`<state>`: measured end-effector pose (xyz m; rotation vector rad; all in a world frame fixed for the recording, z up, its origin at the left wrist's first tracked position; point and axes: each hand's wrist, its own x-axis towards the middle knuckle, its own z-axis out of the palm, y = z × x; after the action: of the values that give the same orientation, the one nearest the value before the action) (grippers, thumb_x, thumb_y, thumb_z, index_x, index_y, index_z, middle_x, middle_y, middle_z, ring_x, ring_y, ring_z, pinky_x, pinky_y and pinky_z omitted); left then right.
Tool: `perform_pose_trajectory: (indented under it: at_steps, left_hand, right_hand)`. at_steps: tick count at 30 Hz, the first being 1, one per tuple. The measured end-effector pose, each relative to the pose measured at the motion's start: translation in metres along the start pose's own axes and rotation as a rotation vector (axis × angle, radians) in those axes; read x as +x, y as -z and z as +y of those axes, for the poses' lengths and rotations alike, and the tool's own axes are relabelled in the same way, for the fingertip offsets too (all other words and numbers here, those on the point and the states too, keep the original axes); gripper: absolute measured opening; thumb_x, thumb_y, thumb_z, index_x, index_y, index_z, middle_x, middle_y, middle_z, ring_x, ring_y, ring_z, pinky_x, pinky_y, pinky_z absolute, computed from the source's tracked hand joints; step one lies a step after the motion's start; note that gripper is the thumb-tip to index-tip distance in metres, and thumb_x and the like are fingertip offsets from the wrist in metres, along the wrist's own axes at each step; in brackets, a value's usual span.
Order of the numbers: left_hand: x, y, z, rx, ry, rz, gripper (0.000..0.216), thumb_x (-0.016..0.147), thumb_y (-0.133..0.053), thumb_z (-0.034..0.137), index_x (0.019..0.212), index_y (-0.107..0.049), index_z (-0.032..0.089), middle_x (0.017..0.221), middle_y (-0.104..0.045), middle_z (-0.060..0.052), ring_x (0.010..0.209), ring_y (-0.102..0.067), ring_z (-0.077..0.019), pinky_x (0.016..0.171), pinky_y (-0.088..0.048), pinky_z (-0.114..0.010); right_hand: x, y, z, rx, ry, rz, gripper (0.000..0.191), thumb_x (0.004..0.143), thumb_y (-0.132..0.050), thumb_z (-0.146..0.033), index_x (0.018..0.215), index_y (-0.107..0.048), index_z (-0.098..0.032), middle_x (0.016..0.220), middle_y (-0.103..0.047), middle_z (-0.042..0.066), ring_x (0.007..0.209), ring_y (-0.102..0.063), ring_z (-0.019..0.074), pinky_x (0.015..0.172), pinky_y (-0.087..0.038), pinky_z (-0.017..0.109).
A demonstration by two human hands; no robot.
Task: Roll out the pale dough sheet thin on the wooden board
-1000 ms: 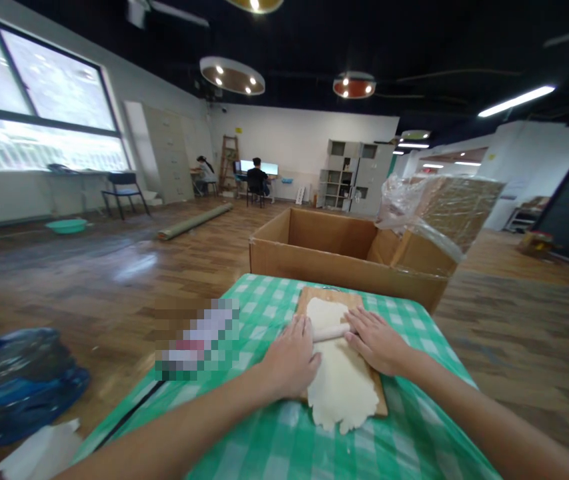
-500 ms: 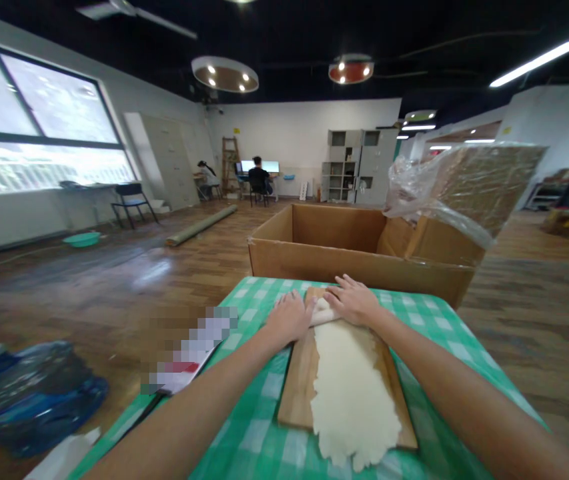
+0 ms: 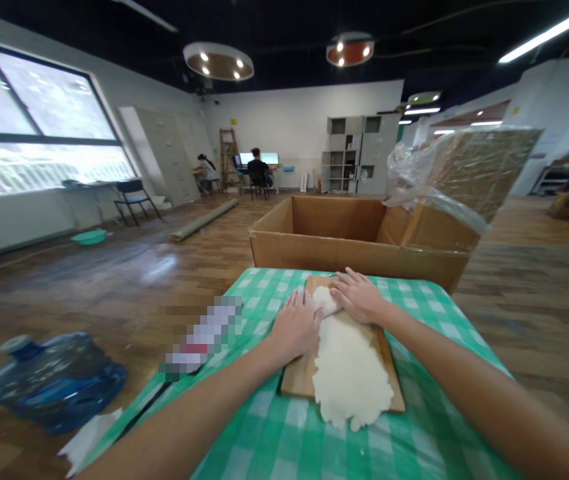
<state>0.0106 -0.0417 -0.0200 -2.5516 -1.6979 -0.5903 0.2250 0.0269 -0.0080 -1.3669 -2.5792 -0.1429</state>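
A long, thin sheet of pale dough (image 3: 351,377) with ragged edges lies on a wooden board (image 3: 297,380), its near end overhanging the board's near edge. Across the dough's far part is a pale rolling pin (image 3: 331,309), mostly hidden beneath my hands. My left hand (image 3: 297,325) rests over the pin's left end with its fingers stretched forward. Over the right end lies my right hand (image 3: 358,295), palm down, fingers extended and slightly spread. Both hands press on the pin from above rather than wrapping round it. Some dough shows beyond the pin.
A green checked tablecloth (image 3: 249,427) covers the table. At its left edge lies a pixelated flat item (image 3: 204,337) with a black cord. A large water bottle (image 3: 59,380) is at the left. Beyond the table stands a big cardboard box (image 3: 309,250); two people sit farther back.
My hands and the rolling pin have come slightly toward me along the board, baring more dough beyond the pin. The camera view has shifted a little.
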Motion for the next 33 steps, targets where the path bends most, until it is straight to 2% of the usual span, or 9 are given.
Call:
perform_pose_trajectory:
  at_steps: [5,10,12,15,18,22,26,29,33]
  left_hand:
    - [-0.03,0.008,0.015,0.102,-0.092,-0.055,0.032,0.102,-0.046,0.029,0.127,-0.059,0.014,0.138,-0.061,-0.021,0.135,-0.054,-0.0339,0.115,-0.038,-0.049]
    - [-0.06,0.022,-0.003,0.142,-0.069,-0.149,0.027,0.103,-0.044,0.029,0.111,-0.067,0.018,0.113,-0.071,-0.016,0.116,-0.066,-0.0336,0.104,-0.046,-0.047]
    - [-0.073,0.028,-0.009,0.181,-0.065,-0.158,0.028,0.103,-0.042,0.025,0.112,-0.068,0.019,0.116,-0.071,-0.016,0.118,-0.065,-0.0327,0.106,-0.046,-0.047]
    - [-0.084,0.031,-0.007,0.23,-0.1,-0.131,0.035,0.103,-0.038,0.022,0.128,-0.063,0.019,0.131,-0.066,-0.015,0.133,-0.057,-0.0308,0.113,-0.04,-0.048]
    - [-0.07,0.026,0.001,0.255,-0.093,-0.088,0.044,0.107,-0.034,0.034,0.139,-0.056,0.013,0.138,-0.062,-0.019,0.136,-0.054,-0.0319,0.114,-0.04,-0.051]
    - [-0.023,0.014,-0.007,0.289,-0.029,-0.012,0.053,0.109,-0.028,0.043,0.142,-0.052,0.01,0.141,-0.059,-0.023,0.133,-0.056,-0.0336,0.109,-0.044,-0.051]
    - [0.013,0.01,-0.025,0.298,0.0,-0.088,0.049,0.11,-0.026,0.043,0.137,-0.055,0.015,0.129,-0.065,-0.019,0.122,-0.063,-0.0312,0.097,-0.051,-0.045]
    - [0.016,0.013,-0.028,0.31,-0.01,-0.141,0.047,0.109,-0.026,0.043,0.134,-0.057,0.016,0.128,-0.065,-0.019,0.12,-0.064,-0.0311,0.094,-0.052,-0.043]
    - [0.003,0.015,-0.018,0.297,-0.01,-0.053,0.049,0.109,-0.028,0.044,0.137,-0.054,0.013,0.135,-0.062,-0.022,0.129,-0.059,-0.0329,0.103,-0.047,-0.047]
  right_hand:
    - [-0.049,0.02,0.001,0.057,0.136,0.008,0.051,0.111,-0.025,-0.043,0.128,-0.066,-0.019,0.135,-0.065,0.013,0.133,-0.051,0.0273,0.116,-0.031,0.046]
    - [-0.08,0.031,-0.009,0.073,0.155,0.036,0.049,0.111,-0.025,-0.041,0.135,-0.061,-0.018,0.143,-0.059,0.014,0.139,-0.046,0.0283,0.117,-0.032,0.048]
    - [-0.084,0.031,-0.018,0.091,0.188,0.023,0.05,0.111,-0.025,-0.041,0.139,-0.059,-0.018,0.146,-0.057,0.014,0.144,-0.042,0.0278,0.12,-0.029,0.047]
    - [-0.081,0.028,-0.031,0.086,0.205,0.027,0.051,0.111,-0.026,-0.044,0.141,-0.058,-0.018,0.148,-0.056,0.015,0.147,-0.039,0.0288,0.122,-0.026,0.048]
    - [-0.067,0.022,-0.037,0.054,0.12,0.035,0.052,0.111,-0.025,-0.046,0.137,-0.061,-0.018,0.146,-0.057,0.015,0.143,-0.042,0.0295,0.12,-0.027,0.049]
    - [-0.035,0.016,-0.035,-0.025,0.031,0.07,0.055,0.11,-0.025,-0.05,0.131,-0.065,-0.02,0.142,-0.06,0.016,0.137,-0.046,0.0306,0.116,-0.03,0.049]
    - [-0.002,0.014,-0.029,-0.115,-0.001,0.046,0.054,0.11,-0.024,-0.048,0.122,-0.07,-0.022,0.13,-0.066,0.015,0.123,-0.056,0.0302,0.106,-0.04,0.046]
    - [0.013,0.01,-0.027,-0.123,0.07,-0.025,0.051,0.111,-0.025,-0.044,0.12,-0.071,-0.024,0.125,-0.069,0.012,0.121,-0.058,0.0289,0.105,-0.041,0.044]
    - [0.005,0.003,-0.029,-0.083,0.053,0.026,0.057,0.111,-0.021,-0.047,0.133,-0.066,-0.019,0.142,-0.062,0.014,0.137,-0.05,0.0303,0.115,-0.034,0.048]
